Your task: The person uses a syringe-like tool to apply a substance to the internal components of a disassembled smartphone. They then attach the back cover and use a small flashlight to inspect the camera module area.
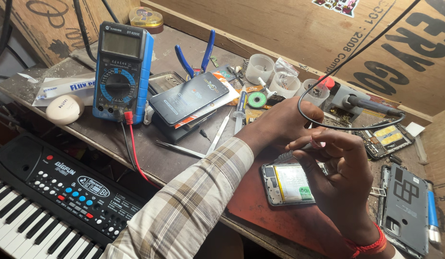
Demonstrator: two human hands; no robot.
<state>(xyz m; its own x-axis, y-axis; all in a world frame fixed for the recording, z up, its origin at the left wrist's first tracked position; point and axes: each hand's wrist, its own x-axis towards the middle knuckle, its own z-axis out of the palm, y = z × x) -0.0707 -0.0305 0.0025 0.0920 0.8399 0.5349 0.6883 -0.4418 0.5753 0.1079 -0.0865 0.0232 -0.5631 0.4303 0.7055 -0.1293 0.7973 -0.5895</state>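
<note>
An opened phone (286, 184) lies back up on a red mat (253, 201), its white battery with a yellow and green label exposed. My right hand (340, 175), a red thread at the wrist, hovers over the phone's upper right part and pinches a thin metal tool with a knurled grip (284, 157). My left hand (280, 122), on an arm in a plaid sleeve, rests on the bench just beyond the phone. Its fingers are hidden behind my right hand.
A blue multimeter (122, 72) with red and black leads stands at the left, beside a stack of phones (189, 98). Blue pliers (196, 57), tweezers (179, 148), white cups (259, 67), a soldering iron (364, 103), a bare phone board (388, 136) and a phone frame (404, 206) crowd the bench. A keyboard (50, 201) sits below.
</note>
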